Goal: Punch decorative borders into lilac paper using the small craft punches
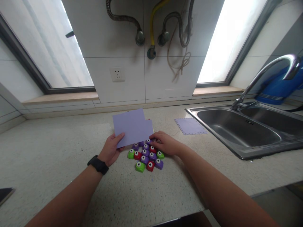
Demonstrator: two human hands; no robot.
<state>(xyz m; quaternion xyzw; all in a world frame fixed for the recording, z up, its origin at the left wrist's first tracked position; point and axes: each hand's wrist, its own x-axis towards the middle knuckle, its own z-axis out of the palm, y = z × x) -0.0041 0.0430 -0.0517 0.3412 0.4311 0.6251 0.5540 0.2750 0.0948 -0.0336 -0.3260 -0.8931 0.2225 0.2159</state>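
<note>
2 hands (111,149) (167,144), 3 green punches (140,167), 3 red punches (150,166), at least 7 purple punches (159,164).

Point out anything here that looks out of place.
A thin, pale cord hangs tangled on the white tiled wall, untidily. The lavender paper sheet with dotted edges lies beside the steel sink, where it might get wet.

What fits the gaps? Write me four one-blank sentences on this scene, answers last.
1. The hand gripping the purple sheet by its corner is the person's ____ one.
2. Near the right hand are small punches in purple, red and ____.
3. A sheet with marked edges lies flat beside the metal double-bowl ____.
4. On the wall, the pipe between two grey hoses is ____.
Missing words: left; green; sink; yellow.
</note>
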